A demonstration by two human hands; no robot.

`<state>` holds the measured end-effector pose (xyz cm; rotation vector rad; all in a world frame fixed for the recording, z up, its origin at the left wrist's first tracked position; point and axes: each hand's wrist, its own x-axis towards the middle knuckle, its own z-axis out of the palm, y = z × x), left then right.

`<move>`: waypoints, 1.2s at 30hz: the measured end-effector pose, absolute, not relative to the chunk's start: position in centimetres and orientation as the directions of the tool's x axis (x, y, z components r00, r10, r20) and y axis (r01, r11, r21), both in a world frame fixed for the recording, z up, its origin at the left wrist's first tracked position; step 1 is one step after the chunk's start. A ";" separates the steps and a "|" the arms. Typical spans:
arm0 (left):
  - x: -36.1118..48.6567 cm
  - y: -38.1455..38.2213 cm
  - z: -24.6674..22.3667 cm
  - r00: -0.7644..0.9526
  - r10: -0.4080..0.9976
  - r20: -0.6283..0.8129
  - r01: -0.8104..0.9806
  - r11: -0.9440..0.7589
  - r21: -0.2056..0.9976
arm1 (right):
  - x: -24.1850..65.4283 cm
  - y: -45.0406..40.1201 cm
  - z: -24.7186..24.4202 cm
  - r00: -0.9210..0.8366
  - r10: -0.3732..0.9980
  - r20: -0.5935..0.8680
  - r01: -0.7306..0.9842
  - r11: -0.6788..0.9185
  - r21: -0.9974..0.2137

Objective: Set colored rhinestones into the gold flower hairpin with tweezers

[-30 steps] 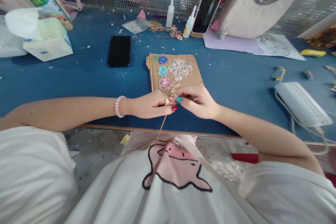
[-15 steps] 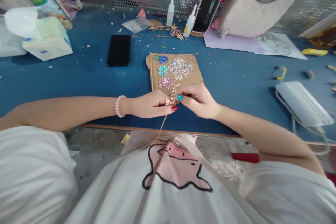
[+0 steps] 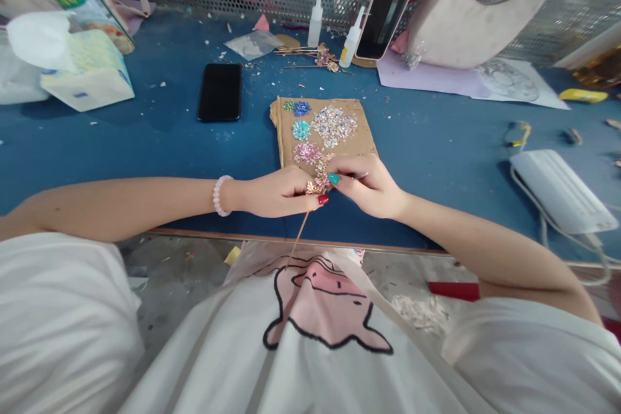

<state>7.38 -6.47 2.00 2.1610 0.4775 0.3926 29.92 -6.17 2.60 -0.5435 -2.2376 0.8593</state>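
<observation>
My left hand is closed around a gold hairpin with leaf and pink flower decoration at its top. The pin's long thin stem points down toward my lap. Against the decoration, my right hand is pinched, thumb and forefinger together. A thin metallic tool shows at its knuckles; its tip and kind are hidden by the fingers. Just beyond both hands lies a cardboard piece bearing small piles of sparkling chips: silvery chips, pink chips, turquoise chips, blue chips and green chips.
A black phone lies left of the cardboard. Behind it stand two glue bottles, beside several finished hairpins and a propped phone. A tissue pack is at left, a white power strip at right.
Both hands stay in nearly the same place, still holding the hairpin between them. My right fingers shift only very slightly at the decoration.
</observation>
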 end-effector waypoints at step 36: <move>7.5 -6.5 2.1 0.872 0.480 0.091 0.210 -0.536 0.817 | 29.8 -6.2 2.5 -0.682 0.563 0.467 0.124 0.718 -0.685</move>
